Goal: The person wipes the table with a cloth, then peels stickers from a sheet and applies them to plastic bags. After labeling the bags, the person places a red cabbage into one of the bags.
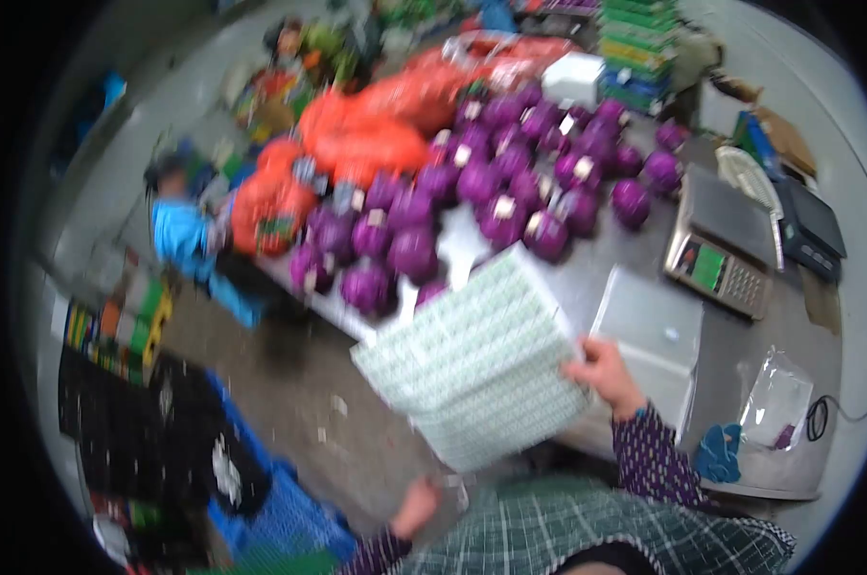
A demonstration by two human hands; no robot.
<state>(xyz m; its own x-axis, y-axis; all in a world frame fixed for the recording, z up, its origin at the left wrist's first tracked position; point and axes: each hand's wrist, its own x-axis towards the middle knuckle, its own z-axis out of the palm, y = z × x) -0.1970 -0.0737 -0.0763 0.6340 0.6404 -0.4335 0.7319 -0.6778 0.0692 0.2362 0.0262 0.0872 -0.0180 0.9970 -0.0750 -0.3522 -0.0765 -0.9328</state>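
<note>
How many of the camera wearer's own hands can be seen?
2: the right hand grips the printed sheet; the left hand is lower, beside the checked garment.

Count one printed sheet (481,355); count two bare hands of the wearer, the right hand (601,374) at the sheet's right edge, the left hand (419,508) below the sheet; beyond the sheet, find more than twenty purple cabbages (414,251), too overlapped for an exact total; farther beyond it, make out at least three red net bags (371,158), one white box (575,79) and one green stack (635,43), layers too blurred to number; right of the sheet, count one scale (726,216) with a green display, one darker device (809,228), one clear bag (776,393) and one blue cloth (719,453); left of it, count one person in blue (179,232) and, lower down, one blue crate (285,513).
</note>
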